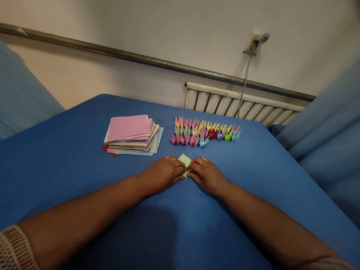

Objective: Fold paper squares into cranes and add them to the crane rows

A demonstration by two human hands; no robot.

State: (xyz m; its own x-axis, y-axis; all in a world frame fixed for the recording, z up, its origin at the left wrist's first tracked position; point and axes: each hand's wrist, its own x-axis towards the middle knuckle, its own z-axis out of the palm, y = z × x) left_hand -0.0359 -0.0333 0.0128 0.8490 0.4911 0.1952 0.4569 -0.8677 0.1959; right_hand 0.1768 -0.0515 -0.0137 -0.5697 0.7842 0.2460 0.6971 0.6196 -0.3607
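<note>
A small pale yellow-green sheet of origami paper point(184, 160), folded into a diamond shape, lies on the blue-covered table in front of me. On its left side, my left hand point(165, 172) is closed with the fingertips pressed on the paper's edge. From the other side, my right hand point(206, 173) pinches the right edge, fingers bent together. The two hands' fingertips nearly meet over the lower half of the paper, hiding part of it. Beyond the hands stand rows of folded paper cranes point(194, 131) in pink, yellow, green, red, purple and light blue.
A stack of coloured paper point(129, 129), pink on top, sits left of the cranes on the blue table cover point(70, 150). Behind the table are a metal rail point(135, 56), a radiator point(225, 101) and a wall fixture with a cord point(254, 43). Blue curtains point(334, 135) hang at both sides.
</note>
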